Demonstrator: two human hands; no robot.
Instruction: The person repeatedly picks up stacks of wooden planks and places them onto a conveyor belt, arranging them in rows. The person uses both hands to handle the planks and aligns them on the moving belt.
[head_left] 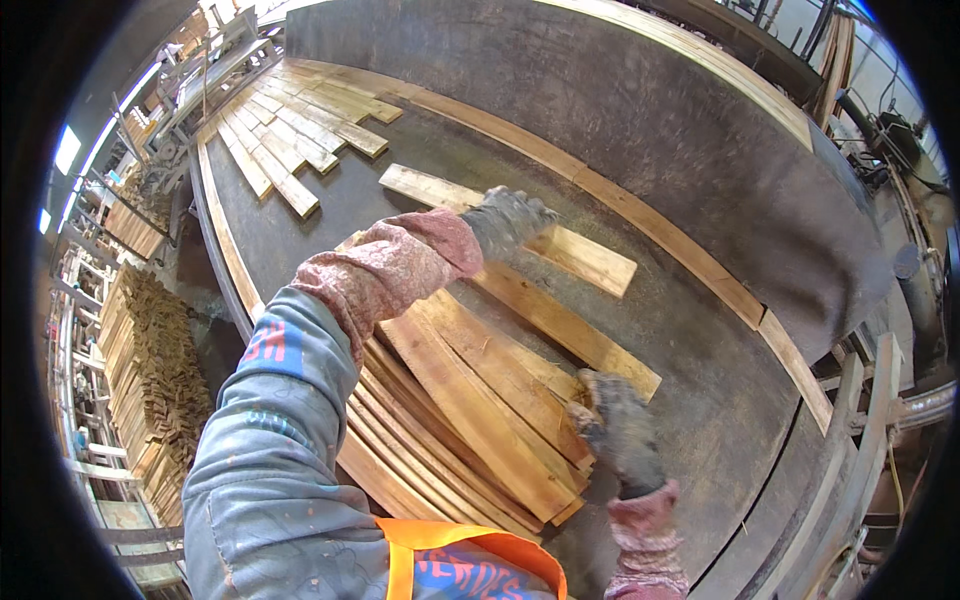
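My left hand (508, 222), in a dark work glove, reaches across the middle of a short pale wooden board (583, 262) on the dark tabletop. Its fingers point right over the board's far edge and are smeared, so whether they grip it is unclear. A browner board (572, 318) lies nearer to me, partly under my left forearm. My right hand (622, 430), also gloved, is beside the right ends of a heap of loose boards (480, 385). Its thumb and fingers are apart, with nothing visible between them. Part of the heap is hidden behind my left sleeve.
Several boards (290, 150) lie in staggered rows at the far left of the dark table (700, 440). A wooden strip (560, 160) edges its far side, below a dark upright panel (640, 110). Stacked lumber (150, 370) stands at left; a metal frame (850, 470) at right.
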